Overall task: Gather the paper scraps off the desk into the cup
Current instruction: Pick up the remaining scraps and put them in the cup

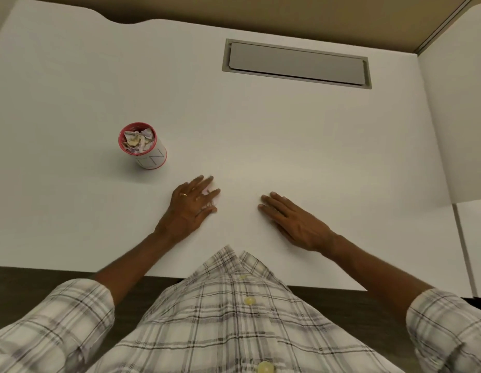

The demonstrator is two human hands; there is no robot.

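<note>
Paper scraps: crumpled white, cream and pale purple pieces fill the cup to its rim; one loose scrap lies right of the cup, under the left hand's fingers.
Table: white, carrying the cup and both hands.
Shirt: plaid, nearer the camera than the cup.
Hatch: grey flap set in the table, beyond and right of the cup.
Right hand: flat, fingers straight, holding nothing, well right of the cup.
Left hand: near the cup's right, fingers spread, pressing the loose scrap.
Cup: white, red rim, upright.
Ring: on a left-hand finger.
</note>
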